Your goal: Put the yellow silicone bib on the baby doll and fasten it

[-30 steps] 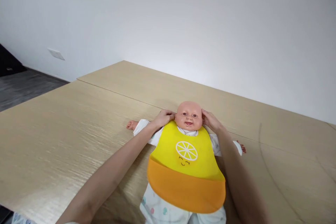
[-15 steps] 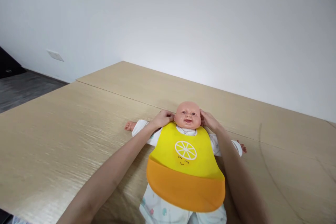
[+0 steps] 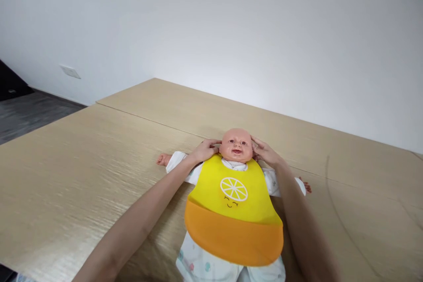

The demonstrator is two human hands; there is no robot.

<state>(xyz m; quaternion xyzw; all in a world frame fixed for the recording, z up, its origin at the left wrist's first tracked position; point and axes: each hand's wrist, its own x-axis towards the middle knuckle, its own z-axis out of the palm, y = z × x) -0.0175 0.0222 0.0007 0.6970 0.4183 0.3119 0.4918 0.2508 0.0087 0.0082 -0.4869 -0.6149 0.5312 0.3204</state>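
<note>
A baby doll (image 3: 235, 144) in white printed clothes lies on its back with its arms spread. Over its chest lies a yellow silicone bib (image 3: 211, 185) with a white citrus slice print and an orange catch pocket (image 3: 231, 233). My left hand (image 3: 207, 150) is closed at the neck on the left, at the bib's upper corner. On the other side of the head, my right hand (image 3: 264, 150) curls its fingers in behind the ear and neck, at the bib's other upper end. The fingertips and the bib's neck ends are hidden behind the doll's head.
The doll rests on a light wood table (image 3: 82, 163) with a seam (image 3: 148, 121) across it. A white wall (image 3: 264, 44) rises behind, with a wall plate (image 3: 70, 72) at left. A black object (image 3: 11, 81) stands on the grey floor (image 3: 36, 112).
My right hand's fingers have shifted slightly and spread a little beside the doll's head. My left hand has edged slightly further behind the neck. Doll and bib lie almost unchanged.
</note>
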